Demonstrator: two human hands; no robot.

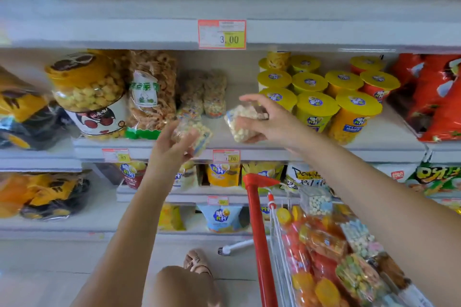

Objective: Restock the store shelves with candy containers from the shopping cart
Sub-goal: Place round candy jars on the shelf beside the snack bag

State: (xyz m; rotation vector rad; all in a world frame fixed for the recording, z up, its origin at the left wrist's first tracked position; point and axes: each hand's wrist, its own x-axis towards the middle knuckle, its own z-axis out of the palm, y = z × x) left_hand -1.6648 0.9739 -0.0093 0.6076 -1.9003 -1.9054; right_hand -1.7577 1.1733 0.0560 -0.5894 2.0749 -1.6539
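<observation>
My right hand grips a clear candy container of pale round sweets, held just above the middle shelf. My left hand holds a second, blurred clear container of pale sweets at the shelf's front edge. Behind them, two clear containers of mixed-colour candy stand at the back of the same shelf. The red-handled shopping cart at lower right holds several more candy containers, one with blue and white sweets on top.
Large popcorn tubs and a snack bag stand left of the gap. Yellow-lidded cups and red bags fill the right side. Lower shelves carry snack bags. My sandalled foot is on the floor beside the cart.
</observation>
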